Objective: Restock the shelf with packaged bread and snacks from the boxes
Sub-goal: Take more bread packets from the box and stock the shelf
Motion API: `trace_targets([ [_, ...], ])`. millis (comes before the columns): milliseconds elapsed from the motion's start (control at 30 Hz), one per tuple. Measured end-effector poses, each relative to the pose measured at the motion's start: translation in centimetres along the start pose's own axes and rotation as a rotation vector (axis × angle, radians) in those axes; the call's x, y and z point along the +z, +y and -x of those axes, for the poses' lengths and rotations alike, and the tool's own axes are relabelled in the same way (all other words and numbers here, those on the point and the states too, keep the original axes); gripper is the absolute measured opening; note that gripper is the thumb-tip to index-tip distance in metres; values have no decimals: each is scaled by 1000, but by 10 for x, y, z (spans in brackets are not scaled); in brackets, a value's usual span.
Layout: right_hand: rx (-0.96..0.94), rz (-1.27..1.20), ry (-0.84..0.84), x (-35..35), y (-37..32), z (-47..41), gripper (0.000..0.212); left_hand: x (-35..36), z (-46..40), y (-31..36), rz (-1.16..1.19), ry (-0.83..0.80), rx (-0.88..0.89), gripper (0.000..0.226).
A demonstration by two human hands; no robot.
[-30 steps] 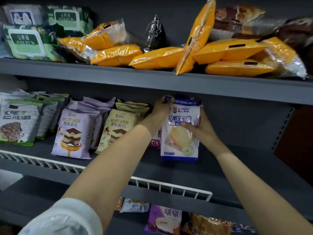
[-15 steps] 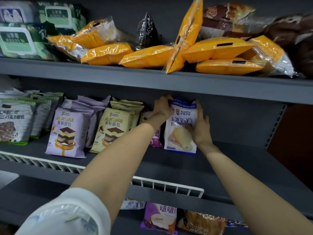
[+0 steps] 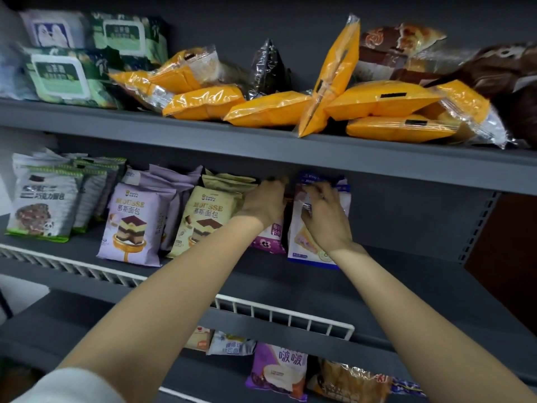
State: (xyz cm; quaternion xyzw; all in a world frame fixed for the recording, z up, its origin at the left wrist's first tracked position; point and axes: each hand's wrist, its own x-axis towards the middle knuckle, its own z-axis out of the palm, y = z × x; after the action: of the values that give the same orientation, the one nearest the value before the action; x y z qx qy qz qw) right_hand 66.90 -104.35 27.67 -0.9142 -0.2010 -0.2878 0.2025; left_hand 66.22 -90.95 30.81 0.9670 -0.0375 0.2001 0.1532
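At the centre of the frame, on the grey middle shelf (image 3: 377, 286), a white-and-blue bread packet (image 3: 302, 245) stands upright with the right hand (image 3: 327, 219) spread flat against its front, fingers relaxed. Just left, the left hand (image 3: 266, 203) curls round the top of a purple-trimmed packet (image 3: 268, 238) beside the beige mousse-bread packs (image 3: 200, 219).

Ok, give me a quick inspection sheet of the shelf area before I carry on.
Surface: grey middle shelf, white wire rail along its front.
Job's things: blue-and-white bread pack upright on the middle shelf; purple pack just left of it.
Clutter: orange packs piled loosely on the top shelf, one tilted on end.
Hands: left hand at the purple pack's top; right hand over the blue-and-white pack's front, grip blurred.
Cables: nothing seen.
Surroundings: mousse bread packs at left, more packs below.
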Motion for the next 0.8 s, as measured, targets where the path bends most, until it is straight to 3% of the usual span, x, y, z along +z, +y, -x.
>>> trace_targets([
  [133,12,-147,-86,8,-51,-4,31,-31,28,-32,-181,54,-93,26],
  [167,3,-180,-114,14,-68,-4,29,-41,40,-45,-219,132,-82,21],
  [267,-40,-313,-183,38,-131,3,24,-68,82,-102,-174,232,-72,8],
  [367,-126,-396,-259,66,-210,19,21,-90,138,-174,-138,133,-275,17],
  [533,-303,-512,-395,124,-368,65,20,-137,256,-314,-140,200,-491,14],
  [800,-421,-626,-827,235,-623,183,20,-198,467,-512,-124,131,-921,20],
])
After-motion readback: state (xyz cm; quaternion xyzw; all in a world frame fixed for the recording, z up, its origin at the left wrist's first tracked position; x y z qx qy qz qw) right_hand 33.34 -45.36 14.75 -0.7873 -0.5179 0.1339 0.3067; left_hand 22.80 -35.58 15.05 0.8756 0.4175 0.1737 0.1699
